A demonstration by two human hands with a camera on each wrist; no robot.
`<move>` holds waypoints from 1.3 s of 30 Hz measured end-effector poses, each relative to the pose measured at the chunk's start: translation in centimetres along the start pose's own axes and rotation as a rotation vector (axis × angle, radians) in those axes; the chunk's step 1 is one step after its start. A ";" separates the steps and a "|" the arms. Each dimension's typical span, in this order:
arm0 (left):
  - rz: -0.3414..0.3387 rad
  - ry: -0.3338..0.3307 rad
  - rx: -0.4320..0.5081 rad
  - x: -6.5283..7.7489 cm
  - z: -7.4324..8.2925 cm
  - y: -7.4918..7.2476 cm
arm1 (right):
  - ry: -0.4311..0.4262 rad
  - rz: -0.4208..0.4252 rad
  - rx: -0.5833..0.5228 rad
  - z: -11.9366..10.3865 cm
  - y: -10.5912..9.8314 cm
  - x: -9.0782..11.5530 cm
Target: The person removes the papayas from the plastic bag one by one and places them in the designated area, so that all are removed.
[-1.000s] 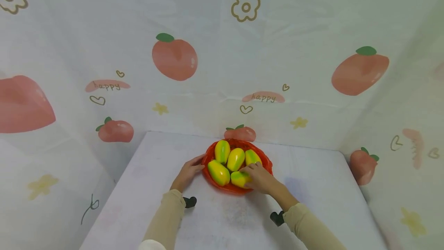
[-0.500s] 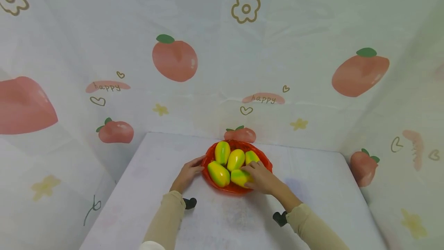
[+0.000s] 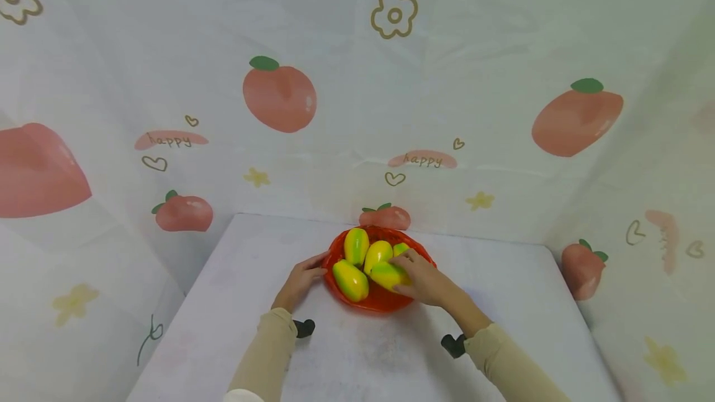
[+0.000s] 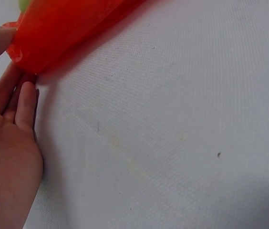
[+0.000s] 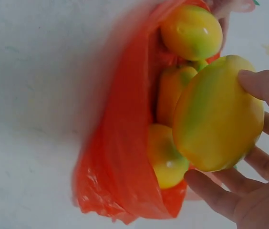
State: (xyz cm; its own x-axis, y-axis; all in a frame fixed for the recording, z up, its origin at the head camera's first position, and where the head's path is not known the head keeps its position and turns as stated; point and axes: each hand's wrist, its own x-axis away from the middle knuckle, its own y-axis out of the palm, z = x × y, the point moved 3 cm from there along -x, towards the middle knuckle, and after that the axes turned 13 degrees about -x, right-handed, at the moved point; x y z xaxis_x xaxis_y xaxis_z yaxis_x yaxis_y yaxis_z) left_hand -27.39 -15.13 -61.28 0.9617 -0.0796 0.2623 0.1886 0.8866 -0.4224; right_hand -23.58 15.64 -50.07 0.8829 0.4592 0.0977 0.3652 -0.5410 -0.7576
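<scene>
My right hand (image 3: 427, 281) grips a yellow-green mango (image 5: 219, 114) between thumb and fingers, raised above the near right part of a red basket (image 3: 368, 306). In the right wrist view, red plastic film (image 5: 120, 138) wraps the basket's side. Several other mangoes lie inside, among them one at the near left (image 3: 350, 280) and one at the far left (image 3: 356, 246). My left hand (image 3: 300, 279) is at the basket's left rim. Its thumb lies over the red plastic edge (image 4: 63, 33) and its fingers are against the outside, as the left wrist view shows.
The basket stands on a white-covered table (image 3: 357, 358), close to the back edge. A white cloth backdrop (image 3: 475, 36) printed with fruits, hearts and flowers rises behind and on both sides. Dark wrist mounts (image 3: 454, 346) stick out from the cuffs.
My right hand has taken the near right mango and lifted it slightly off the basket's bottom, uncovering red there. The left hand has stayed at the rim.
</scene>
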 end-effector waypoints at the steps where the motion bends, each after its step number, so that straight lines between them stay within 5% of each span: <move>1: 0.002 0.001 0.001 0.0 0.0 0.0 | 0.000 0.005 -0.005 -0.1 -0.2 0.0; 14: 0.002 0.026 -0.006 0.4 0.1 0.0 | -0.078 0.074 -0.035 -0.1 -2.2 0.3; 26: 0.019 0.033 -0.005 0.3 0.3 0.1 | -0.035 0.220 -0.053 1.4 -3.5 0.3; 39: 0.017 0.028 0.020 -0.1 -0.1 0.0 | 0.049 0.358 -0.242 3.6 -5.3 0.6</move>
State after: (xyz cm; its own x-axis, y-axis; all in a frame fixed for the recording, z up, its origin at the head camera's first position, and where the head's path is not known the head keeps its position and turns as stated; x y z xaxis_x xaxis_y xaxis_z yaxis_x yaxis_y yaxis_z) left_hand -27.50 -15.14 -61.37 0.9700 -0.0768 0.2305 0.1682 0.8967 -0.4094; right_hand -26.00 21.30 -48.31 0.9774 0.1815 -0.1087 0.0867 -0.8123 -0.5767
